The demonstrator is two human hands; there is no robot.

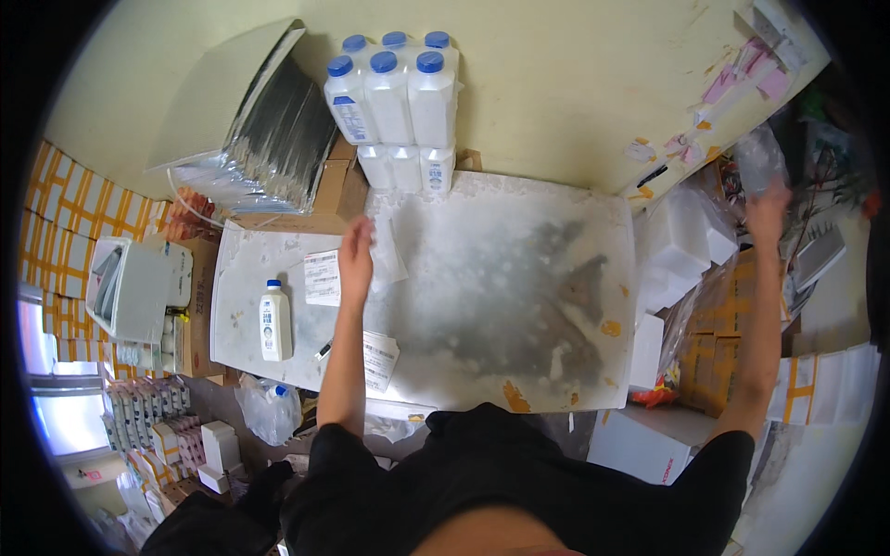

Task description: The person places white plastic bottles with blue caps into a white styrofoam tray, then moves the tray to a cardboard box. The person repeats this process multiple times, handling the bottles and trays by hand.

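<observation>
My left hand (357, 254) is raised over the left half of a worn white table (480, 278), holding nothing, beside printed label sheets (322, 279). Left of it a white plastic bottle with a blue cap (276, 323) stands on the table. Between that bottle and my forearm lies a small black-and-silver object (324, 349). My right hand (767, 208) reaches out past the table's right side, at a clear plastic bag (761, 160); its fingers are blurred, and whether they grip the bag cannot be told. More label sheets (379, 361) lie by my left forearm.
Shrink-wrapped blue-capped bottles (393, 111) stand stacked at the table's back. A cardboard box (341, 187) with a thick stack of silvery sheets (278, 132) is beside them. White foam boxes (674, 236) and taped cartons (716, 347) crowd the right. At lower left is a dark-clothed person (215, 521).
</observation>
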